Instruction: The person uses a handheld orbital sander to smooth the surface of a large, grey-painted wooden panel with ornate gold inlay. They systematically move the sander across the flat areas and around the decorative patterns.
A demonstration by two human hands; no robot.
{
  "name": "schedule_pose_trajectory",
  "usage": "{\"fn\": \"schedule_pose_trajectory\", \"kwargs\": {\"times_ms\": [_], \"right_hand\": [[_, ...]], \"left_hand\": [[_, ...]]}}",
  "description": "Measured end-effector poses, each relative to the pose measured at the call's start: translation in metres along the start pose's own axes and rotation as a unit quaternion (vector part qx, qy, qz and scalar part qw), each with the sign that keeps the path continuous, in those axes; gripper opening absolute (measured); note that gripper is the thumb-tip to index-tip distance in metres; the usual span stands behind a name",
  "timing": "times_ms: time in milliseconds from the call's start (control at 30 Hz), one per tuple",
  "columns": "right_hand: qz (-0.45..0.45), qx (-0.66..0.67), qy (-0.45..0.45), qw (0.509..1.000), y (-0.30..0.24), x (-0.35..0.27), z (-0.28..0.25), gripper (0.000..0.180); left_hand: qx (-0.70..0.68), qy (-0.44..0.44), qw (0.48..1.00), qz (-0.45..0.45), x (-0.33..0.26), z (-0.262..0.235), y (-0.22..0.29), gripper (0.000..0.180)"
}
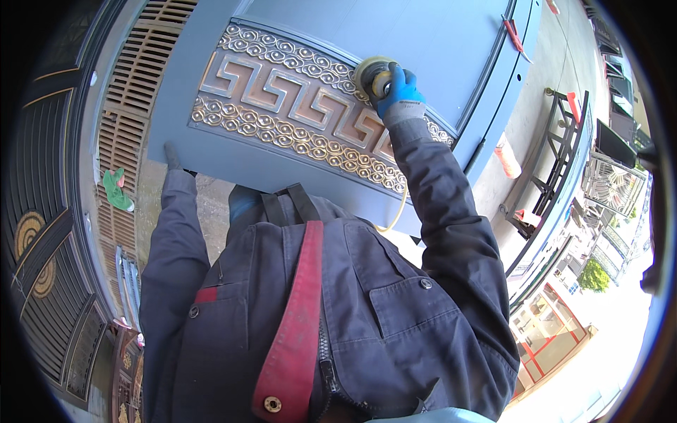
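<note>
Starting at the far left there's a stack of dark gate panels (42,282) with gold swirls, bent hard by the lens, and a green cloth (116,189) lying on a brown slatted grille (130,106). The left hand (171,156) is in a dark glove and sits at the lower left corner of the big blue-grey door panel (423,42). Most of that hand is tucked behind the edge, so can't tell how the fingers are set.

Across the panel runs a copper key-pattern band (282,95) with gold scrollwork rows above and below. The right hand (400,90), blue glove, has its fingers wrapped around a small round sander (371,76) pressed onto the right part of that band. The tool's body is mostly hidden by the glove. A pale hose (396,215) shows below the panel edge, the rest hidden behind the sleeve.

Farther right: red-handled pliers (513,34) on the panel's edge, an orange-white bottle (507,156) on the ground, and a black metal frame (557,162). Everything beyond is too small and washed out.
</note>
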State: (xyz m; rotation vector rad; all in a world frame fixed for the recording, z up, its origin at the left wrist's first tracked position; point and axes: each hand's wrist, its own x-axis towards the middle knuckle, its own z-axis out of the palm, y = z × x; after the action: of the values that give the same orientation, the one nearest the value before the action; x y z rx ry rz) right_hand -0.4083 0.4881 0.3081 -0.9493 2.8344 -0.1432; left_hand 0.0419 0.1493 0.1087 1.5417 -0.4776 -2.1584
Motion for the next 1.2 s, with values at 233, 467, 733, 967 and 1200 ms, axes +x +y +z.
{"fn": "schedule_pose_trajectory", "kwargs": {"times_ms": [233, 467, 733, 967, 1200], "right_hand": [[-0.034, -0.008, -0.007, 0.999, -0.003, 0.004, -0.001, 0.077], [-0.07, -0.017, -0.007, 0.997, 0.005, 0.0, 0.001, 0.078], [-0.022, -0.038, -0.008, 0.999, 0.038, -0.014, -0.008, 0.082], [-0.028, -0.048, -0.058, 0.997, 0.05, -0.028, -0.007, 0.084], [-0.01, -0.024, -0.028, 0.999, 0.069, -0.031, -0.004, 0.084]], "left_hand": [[0.008, -0.016, 1.0, 0.006, 0.0, 0.002, -0.002, 0.092], [0.038, -0.025, 0.999, 0.004, -0.003, 0.006, -0.001, 0.088], [0.009, -0.019, 1.0, -0.005, 0.015, -0.012, -0.004, 0.087], [0.413, -0.087, 0.894, 0.15, 0.053, -0.055, -0.01, 0.063], [0.07, 0.008, 0.997, 0.026, 0.017, -0.017, -0.009, 0.068]]}}
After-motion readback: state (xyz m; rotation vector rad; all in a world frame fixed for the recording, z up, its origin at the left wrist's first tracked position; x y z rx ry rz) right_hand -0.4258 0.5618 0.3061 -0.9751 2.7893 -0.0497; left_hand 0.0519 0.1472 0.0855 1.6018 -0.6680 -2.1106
